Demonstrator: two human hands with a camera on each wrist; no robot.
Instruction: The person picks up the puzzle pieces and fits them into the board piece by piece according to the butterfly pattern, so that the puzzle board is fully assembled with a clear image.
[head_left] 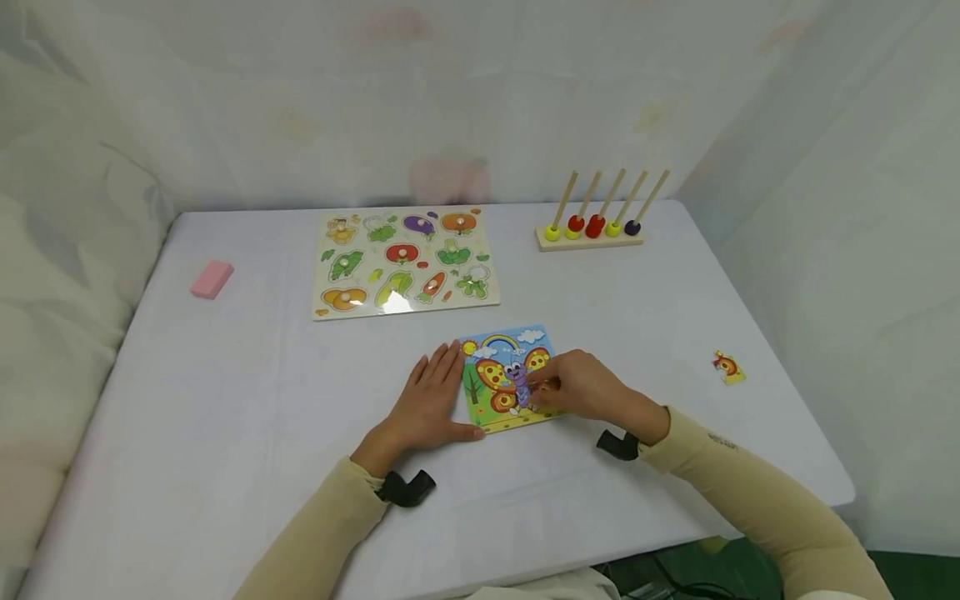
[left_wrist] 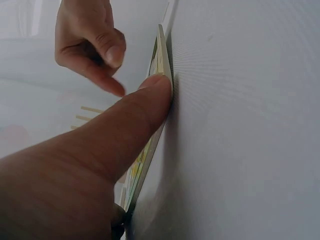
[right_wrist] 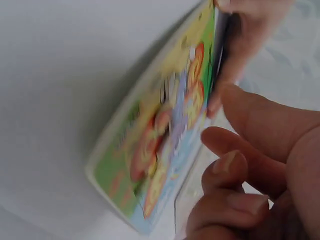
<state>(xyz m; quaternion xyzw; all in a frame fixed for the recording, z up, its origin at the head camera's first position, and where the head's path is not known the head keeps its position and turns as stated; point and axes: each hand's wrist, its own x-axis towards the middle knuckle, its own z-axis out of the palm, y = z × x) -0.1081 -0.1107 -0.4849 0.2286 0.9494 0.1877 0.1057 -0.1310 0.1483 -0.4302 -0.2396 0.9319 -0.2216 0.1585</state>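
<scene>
A butterfly jigsaw puzzle point(head_left: 491, 387) lies on the white table in the head view. My left hand point(head_left: 427, 404) rests along its left edge with the fingers stretched out; the thumb point(left_wrist: 155, 90) touches the front edge in the left wrist view. Over the puzzle's right side is my right hand point(head_left: 581, 385), fingers loosely bent. In the right wrist view its thumb point(right_wrist: 260, 117) and fingertips stand apart with nothing between them. Near these fingers, a round orange-red part point(right_wrist: 162, 120) of the picture shows dark gaps around it. A loose puzzle piece point(head_left: 729, 367) lies far to the right.
Behind the puzzle lies a vegetable peg board point(head_left: 405, 262). A wooden bead stand point(head_left: 592, 242) with several upright rods stands at the back right. At the far left is a pink block point(head_left: 212, 279). White cloth point(head_left: 300, 100) hangs around the table.
</scene>
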